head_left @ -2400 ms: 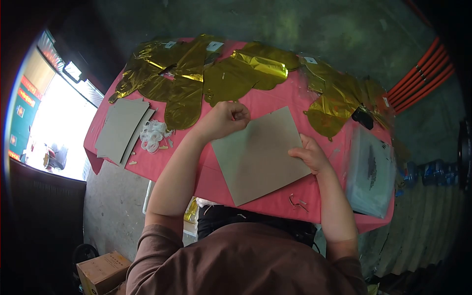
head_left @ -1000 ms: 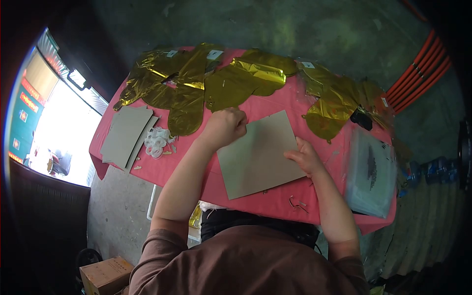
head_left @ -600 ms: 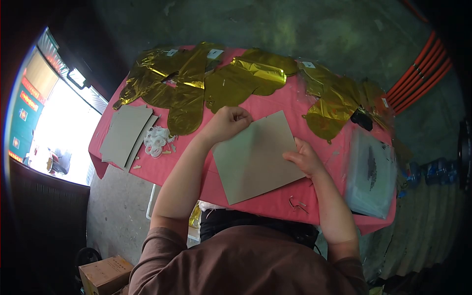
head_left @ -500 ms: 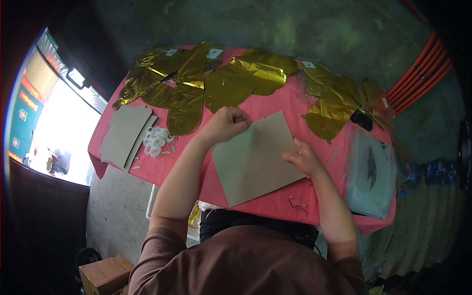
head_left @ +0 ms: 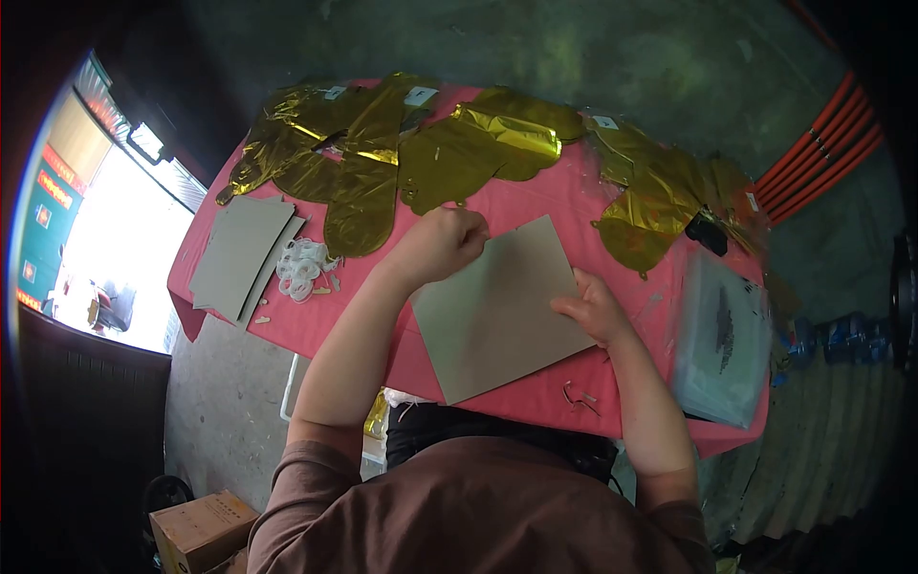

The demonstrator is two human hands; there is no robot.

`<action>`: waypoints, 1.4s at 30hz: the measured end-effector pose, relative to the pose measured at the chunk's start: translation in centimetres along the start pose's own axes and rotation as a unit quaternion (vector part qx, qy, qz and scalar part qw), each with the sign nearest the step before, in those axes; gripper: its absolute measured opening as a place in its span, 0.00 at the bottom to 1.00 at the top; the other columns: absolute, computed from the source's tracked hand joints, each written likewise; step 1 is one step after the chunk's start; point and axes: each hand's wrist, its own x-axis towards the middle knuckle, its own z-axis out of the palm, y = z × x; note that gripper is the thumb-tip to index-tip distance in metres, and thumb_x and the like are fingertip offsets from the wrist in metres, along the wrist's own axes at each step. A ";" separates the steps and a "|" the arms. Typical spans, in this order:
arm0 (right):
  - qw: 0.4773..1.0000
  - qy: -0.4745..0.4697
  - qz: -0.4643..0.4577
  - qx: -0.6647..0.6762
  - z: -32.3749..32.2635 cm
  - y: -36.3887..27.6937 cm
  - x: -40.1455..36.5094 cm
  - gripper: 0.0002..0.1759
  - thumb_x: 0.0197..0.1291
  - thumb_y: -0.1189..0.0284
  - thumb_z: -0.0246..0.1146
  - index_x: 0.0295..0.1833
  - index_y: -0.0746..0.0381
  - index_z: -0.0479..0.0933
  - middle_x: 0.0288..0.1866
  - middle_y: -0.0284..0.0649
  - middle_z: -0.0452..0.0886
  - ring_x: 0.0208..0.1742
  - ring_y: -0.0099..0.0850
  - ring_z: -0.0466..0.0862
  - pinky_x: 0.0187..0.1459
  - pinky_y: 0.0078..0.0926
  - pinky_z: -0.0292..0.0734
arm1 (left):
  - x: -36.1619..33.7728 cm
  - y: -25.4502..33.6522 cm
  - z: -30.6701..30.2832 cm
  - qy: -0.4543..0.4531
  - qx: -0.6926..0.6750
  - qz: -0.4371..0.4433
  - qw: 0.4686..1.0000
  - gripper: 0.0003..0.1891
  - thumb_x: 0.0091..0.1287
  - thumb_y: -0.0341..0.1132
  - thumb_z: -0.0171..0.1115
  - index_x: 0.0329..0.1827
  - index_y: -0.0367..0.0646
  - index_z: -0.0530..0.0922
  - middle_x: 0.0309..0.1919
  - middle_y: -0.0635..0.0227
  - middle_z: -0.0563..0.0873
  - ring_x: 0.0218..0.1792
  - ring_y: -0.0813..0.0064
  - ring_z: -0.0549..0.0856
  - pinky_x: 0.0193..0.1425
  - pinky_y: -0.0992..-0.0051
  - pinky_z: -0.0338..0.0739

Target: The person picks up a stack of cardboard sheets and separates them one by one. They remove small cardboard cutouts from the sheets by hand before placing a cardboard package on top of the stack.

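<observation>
A square grey board (head_left: 502, 311) is tilted over the pink-covered table (head_left: 535, 392). My right hand (head_left: 591, 308) grips its right edge, thumb on top and fingers underneath. At the board's upper left corner is my left hand (head_left: 448, 245), its fingers curled closed; what they hold, if anything, is hidden. Left of my left forearm lie a coil of white loops (head_left: 302, 268) and a stack of grey boards (head_left: 241, 256).
Gold foil pieces (head_left: 359, 206) spread along the table's far side, with more gold foil (head_left: 650, 206) at the right. A stack of clear plastic bags (head_left: 722, 344) sits at the right edge. A cardboard box (head_left: 203, 526) stands on the floor, lower left.
The view has shifted slightly. My left fist has turned a little at the board's corner; my right hand keeps its hold on the board.
</observation>
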 end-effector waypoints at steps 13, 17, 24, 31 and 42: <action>1.000 -0.011 0.006 0.017 -0.7 0.1 -0.1 0.21 0.51 0.83 0.54 0.54 0.68 0.68 0.47 0.36 0.77 0.48 0.22 0.75 0.51 0.20 0.68 | 0.0 -0.6 -1.1 -0.028 -0.180 -0.118 0.976 0.06 0.58 0.30 0.56 0.32 0.36 0.77 0.22 0.72 0.79 0.24 0.84 0.76 0.32 0.80 0.71; 1.000 -0.015 0.009 0.016 -0.6 0.1 -0.1 0.22 0.51 0.83 0.55 0.55 0.68 0.68 0.48 0.36 0.77 0.48 0.22 0.75 0.51 0.20 0.68 | 0.0 -0.3 -0.9 -0.060 -0.121 -0.082 0.987 0.06 0.58 0.30 0.56 0.32 0.36 0.77 0.23 0.71 0.79 0.25 0.85 0.76 0.33 0.80 0.72; 1.000 -0.025 0.007 0.010 0.3 -0.4 -0.3 0.20 0.51 0.82 0.55 0.53 0.67 0.69 0.44 0.36 0.77 0.44 0.21 0.77 0.46 0.19 0.71 | 0.6 0.2 -0.5 0.019 -0.210 -0.132 0.969 0.06 0.57 0.28 0.55 0.34 0.34 0.77 0.23 0.70 0.80 0.28 0.83 0.78 0.35 0.80 0.73; 0.999 -0.036 0.010 0.000 0.6 -0.4 -0.3 0.22 0.50 0.82 0.55 0.54 0.67 0.68 0.44 0.35 0.78 0.43 0.21 0.77 0.46 0.19 0.71 | 0.8 2.2 -0.1 -0.016 -0.137 -0.067 0.988 0.08 0.56 0.29 0.58 0.37 0.38 0.80 0.25 0.71 0.81 0.28 0.84 0.78 0.35 0.80 0.73; 0.999 -0.045 0.018 -0.003 0.8 -0.2 -0.3 0.20 0.51 0.83 0.54 0.53 0.68 0.68 0.46 0.38 0.77 0.45 0.22 0.76 0.47 0.21 0.72 | 0.6 1.7 0.6 0.048 -0.002 0.070 0.996 0.05 0.52 0.25 0.58 0.30 0.35 0.78 0.22 0.62 0.82 0.24 0.70 0.82 0.32 0.74 0.75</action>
